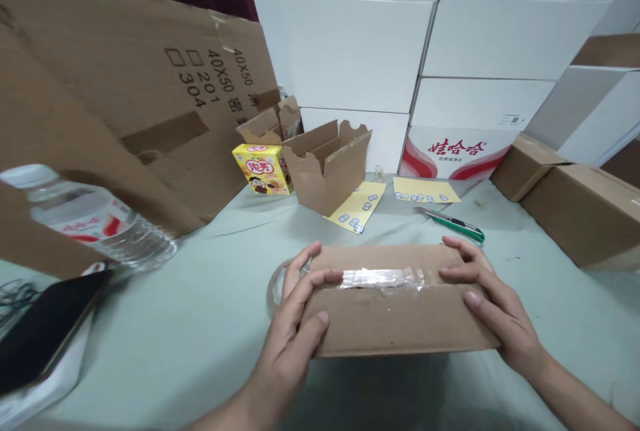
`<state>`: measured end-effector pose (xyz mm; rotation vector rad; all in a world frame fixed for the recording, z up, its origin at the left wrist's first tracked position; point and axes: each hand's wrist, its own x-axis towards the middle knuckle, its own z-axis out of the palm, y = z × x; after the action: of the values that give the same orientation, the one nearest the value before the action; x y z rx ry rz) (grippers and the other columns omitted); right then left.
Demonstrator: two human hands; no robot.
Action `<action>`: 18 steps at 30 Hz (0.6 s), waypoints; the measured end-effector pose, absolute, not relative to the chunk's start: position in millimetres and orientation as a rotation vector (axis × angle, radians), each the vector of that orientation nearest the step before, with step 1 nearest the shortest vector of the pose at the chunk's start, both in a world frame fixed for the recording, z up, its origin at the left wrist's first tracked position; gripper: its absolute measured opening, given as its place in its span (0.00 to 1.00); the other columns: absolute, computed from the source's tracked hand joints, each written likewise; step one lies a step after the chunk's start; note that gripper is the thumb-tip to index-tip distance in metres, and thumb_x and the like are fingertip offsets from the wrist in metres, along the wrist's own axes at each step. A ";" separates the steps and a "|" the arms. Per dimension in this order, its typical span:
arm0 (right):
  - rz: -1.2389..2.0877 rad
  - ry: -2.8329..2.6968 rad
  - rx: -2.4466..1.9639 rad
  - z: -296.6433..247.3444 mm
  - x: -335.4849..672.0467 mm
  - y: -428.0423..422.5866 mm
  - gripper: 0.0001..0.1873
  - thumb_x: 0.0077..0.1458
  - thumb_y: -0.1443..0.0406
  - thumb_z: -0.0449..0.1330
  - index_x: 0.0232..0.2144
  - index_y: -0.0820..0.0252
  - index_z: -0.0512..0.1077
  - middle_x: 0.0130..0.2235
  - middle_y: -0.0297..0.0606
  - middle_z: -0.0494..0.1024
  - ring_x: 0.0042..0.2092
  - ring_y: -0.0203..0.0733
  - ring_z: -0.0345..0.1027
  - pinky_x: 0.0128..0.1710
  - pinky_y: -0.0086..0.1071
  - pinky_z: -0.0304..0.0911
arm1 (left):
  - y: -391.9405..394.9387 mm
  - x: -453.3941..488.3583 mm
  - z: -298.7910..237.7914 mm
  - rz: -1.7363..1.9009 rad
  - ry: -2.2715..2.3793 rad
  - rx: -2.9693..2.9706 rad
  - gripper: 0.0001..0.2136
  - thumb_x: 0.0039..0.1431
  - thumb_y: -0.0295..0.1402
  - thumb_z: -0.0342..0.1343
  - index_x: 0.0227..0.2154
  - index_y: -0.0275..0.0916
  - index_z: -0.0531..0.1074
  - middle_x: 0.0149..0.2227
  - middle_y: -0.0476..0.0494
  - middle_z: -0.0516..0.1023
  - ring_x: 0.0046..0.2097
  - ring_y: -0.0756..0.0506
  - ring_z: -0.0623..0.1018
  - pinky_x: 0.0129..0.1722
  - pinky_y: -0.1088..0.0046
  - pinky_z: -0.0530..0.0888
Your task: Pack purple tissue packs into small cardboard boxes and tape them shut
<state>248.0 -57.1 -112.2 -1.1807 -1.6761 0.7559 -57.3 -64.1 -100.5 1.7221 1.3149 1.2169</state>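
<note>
A brown cardboard box [395,321] is between my two hands, its top seam covered by a strip of shiny clear tape [383,277]. My left hand [297,324] grips the box's left end, with a finger lying over the end of the tape. On the opposite end, my right hand [500,307] is wrapped round the corner, thumb and fingers on the top face. Partly hidden behind my left hand is a roll of clear tape [273,289]. A green utility knife [453,223] lies on the table beyond the right end of the box.
Behind stand an open cardboard box [325,174], a yellow snack box [263,171] and yellow sheets with small stickers [425,189]. Leftward are a water bottle [100,217], a phone [47,331] and a large carton [125,84]. Closed brown boxes [580,204] line the right; white cartons [455,104] line the back.
</note>
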 end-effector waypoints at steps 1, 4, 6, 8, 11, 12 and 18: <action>0.727 -1.645 -1.207 -113.6 246.6 -59.7 0.14 0.61 0.54 0.55 0.42 0.48 0.77 0.67 0.35 0.58 0.68 0.61 0.49 0.62 0.53 0.56 | -59.8 -58.5 -97.9 1.193 1.288 1.673 0.15 0.58 0.41 0.52 0.46 0.50 0.76 0.68 0.44 0.58 0.67 0.26 0.58 0.59 0.36 0.63; 0.694 -1.634 -1.258 -115.1 247.5 -63.9 0.14 0.61 0.54 0.54 0.42 0.47 0.77 0.68 0.33 0.57 0.68 0.61 0.49 0.62 0.53 0.56 | -41.6 -71.2 -91.6 1.258 1.197 1.442 0.20 0.57 0.40 0.50 0.52 0.45 0.73 0.66 0.40 0.63 0.65 0.30 0.65 0.59 0.44 0.68; 0.692 -1.649 -1.287 -114.1 249.2 -64.3 0.14 0.61 0.54 0.54 0.42 0.46 0.77 0.68 0.32 0.57 0.68 0.62 0.49 0.61 0.54 0.57 | -31.1 -86.2 -91.8 1.366 1.240 1.395 0.19 0.58 0.39 0.49 0.51 0.43 0.71 0.60 0.38 0.71 0.63 0.32 0.68 0.61 0.46 0.67; 0.700 -1.656 -1.314 -112.3 250.1 -63.7 0.14 0.61 0.54 0.54 0.42 0.46 0.77 0.68 0.31 0.57 0.68 0.62 0.50 0.60 0.55 0.59 | -27.1 -102.1 -98.5 1.338 1.371 1.573 0.16 0.56 0.36 0.50 0.47 0.43 0.72 0.54 0.39 0.75 0.61 0.34 0.70 0.63 0.46 0.64; 0.713 -1.658 -1.337 -110.2 250.0 -62.3 0.14 0.60 0.53 0.55 0.40 0.47 0.77 0.67 0.32 0.59 0.67 0.63 0.51 0.58 0.54 0.61 | -33.4 -119.3 -121.8 0.995 1.518 2.003 0.17 0.50 0.30 0.53 0.46 0.42 0.73 0.53 0.37 0.73 0.60 0.33 0.69 0.61 0.44 0.66; 0.717 -1.652 -1.340 -110.1 250.0 -61.9 0.14 0.59 0.52 0.55 0.40 0.47 0.77 0.67 0.32 0.59 0.67 0.64 0.51 0.58 0.55 0.61 | -36.7 -122.8 -131.5 0.876 1.542 2.122 0.18 0.50 0.29 0.54 0.45 0.42 0.73 0.56 0.35 0.71 0.62 0.32 0.67 0.60 0.43 0.66; 0.791 -1.618 -1.374 -111.8 250.7 -62.9 0.14 0.59 0.51 0.54 0.41 0.46 0.76 0.68 0.31 0.59 0.68 0.64 0.49 0.59 0.55 0.60 | -40.2 -138.2 -155.4 0.692 1.514 2.252 0.06 0.60 0.32 0.49 0.31 0.41 0.70 0.50 0.35 0.75 0.61 0.31 0.68 0.56 0.43 0.67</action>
<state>250.7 -62.9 -111.8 -1.3739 -1.6181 0.7906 -138.2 -40.2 -155.4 2.2516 1.5144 0.6916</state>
